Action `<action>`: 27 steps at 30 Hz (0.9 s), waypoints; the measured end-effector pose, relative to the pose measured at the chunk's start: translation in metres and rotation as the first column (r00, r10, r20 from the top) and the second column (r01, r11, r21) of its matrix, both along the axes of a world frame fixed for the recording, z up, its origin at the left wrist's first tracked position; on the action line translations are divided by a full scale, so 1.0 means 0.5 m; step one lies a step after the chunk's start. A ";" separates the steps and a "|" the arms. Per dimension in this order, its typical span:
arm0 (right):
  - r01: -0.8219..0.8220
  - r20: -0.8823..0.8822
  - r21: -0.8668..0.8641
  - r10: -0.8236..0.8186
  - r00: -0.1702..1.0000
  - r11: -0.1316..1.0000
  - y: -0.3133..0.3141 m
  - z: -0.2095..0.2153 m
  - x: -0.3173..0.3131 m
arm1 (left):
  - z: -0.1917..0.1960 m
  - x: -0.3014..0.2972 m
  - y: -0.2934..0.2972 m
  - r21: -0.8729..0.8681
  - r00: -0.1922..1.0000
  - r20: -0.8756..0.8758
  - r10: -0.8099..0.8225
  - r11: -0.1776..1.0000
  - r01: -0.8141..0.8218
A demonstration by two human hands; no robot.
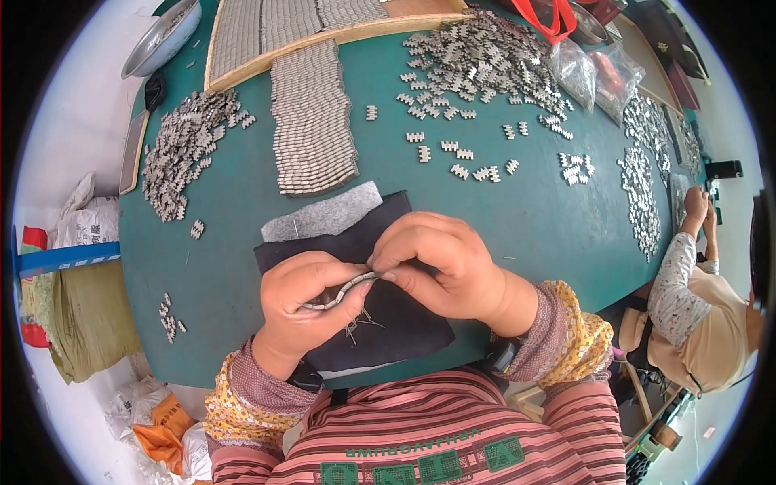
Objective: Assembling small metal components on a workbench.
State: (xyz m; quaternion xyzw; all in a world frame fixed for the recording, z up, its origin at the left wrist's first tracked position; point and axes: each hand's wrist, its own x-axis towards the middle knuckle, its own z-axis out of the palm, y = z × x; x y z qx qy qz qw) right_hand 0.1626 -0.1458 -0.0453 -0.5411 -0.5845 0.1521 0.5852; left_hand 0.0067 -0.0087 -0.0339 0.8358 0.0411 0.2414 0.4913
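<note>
At the left of the green tabletop, a pile of toothed metal links is heaped loose; links could be scattered over the edge if brushed by a sleeve. Next, a curved strip of joined links is held above dark cloth, its length pinched by the left grip, thumb against fingers. Were that pinch slackened, the strip could be dropped or twisted. Beneath it, thin pins are seen lying on the cloth; fingers could be pricked, or pins lost, if the cloth were tugged. The strip's right end is closed upon by the fingertips of the right grip; whether a pin is held there cannot be told. Over-bending at that end could be caused by uneven pressure. Farther right, scattered links could be knocked by a wide reach.
</note>
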 end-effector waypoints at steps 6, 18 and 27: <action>-0.054 -0.005 0.040 0.055 0.998 0.998 0.001 0.000 0.002 | -0.001 0.002 0.000 0.031 1.000 0.004 -0.004 0.999 0.004; -0.068 0.026 -0.041 0.069 0.997 0.997 0.000 0.005 0.006 | 0.002 0.008 -0.003 0.109 1.000 -0.009 0.000 0.994 0.001; -0.048 0.227 -0.002 0.047 0.973 0.999 -0.005 0.001 0.005 | 0.005 0.003 -0.002 0.143 1.000 0.023 -0.022 0.990 0.018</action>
